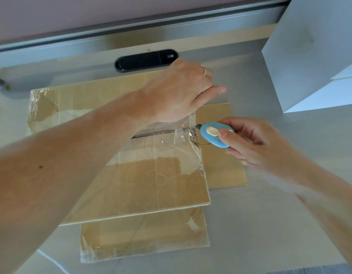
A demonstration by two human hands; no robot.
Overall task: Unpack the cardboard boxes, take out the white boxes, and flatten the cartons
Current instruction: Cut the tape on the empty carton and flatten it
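A brown cardboard carton (143, 182) lies collapsed on the grey counter (270, 214), with clear tape along its seam and edges. My left hand (183, 91) reaches across and presses down on the carton's far right part, fingers curled over its edge. My right hand (252, 143) pinches a small blue oval box cutter (214, 135), its blade at the right end of the taped seam. Two white boxes (313, 52) stand stacked at the right rear of the counter.
A black oval socket cover (146, 60) is set into the counter behind the carton. A metal rail (131, 30) runs along the wall. A grey handle-like object (0, 84) pokes in at the far left.
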